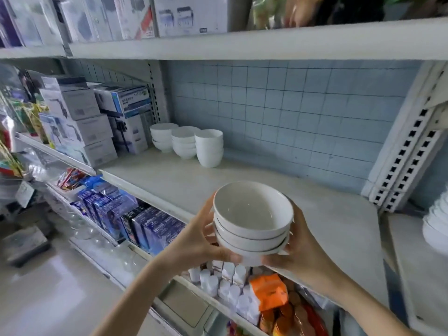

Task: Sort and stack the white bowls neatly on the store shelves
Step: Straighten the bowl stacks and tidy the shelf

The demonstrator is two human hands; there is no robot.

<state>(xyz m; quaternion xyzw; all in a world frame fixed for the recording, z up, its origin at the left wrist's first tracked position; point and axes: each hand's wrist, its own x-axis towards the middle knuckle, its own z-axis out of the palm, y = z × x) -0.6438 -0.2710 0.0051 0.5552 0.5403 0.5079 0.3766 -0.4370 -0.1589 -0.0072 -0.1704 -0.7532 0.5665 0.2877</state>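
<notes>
A stack of three white bowls (252, 219) hangs in the air just in front of the middle shelf (315, 204). My left hand (201, 241) grips the stack from the left and underneath. My right hand (300, 243) grips it from the right, fingers curled under the lowest bowl. At the back left of the same shelf stand three short stacks of white bowls: a left stack (163, 137), a middle stack (184, 141) and a taller, narrower right stack (209, 147).
Boxed goods (82, 122) fill the shelf section to the left. A slotted upright post (409, 151) bounds the shelf on the right, with white plates (436, 221) beyond it. Blue boxes, white bottles and an orange packet (269, 291) sit on the lower shelf.
</notes>
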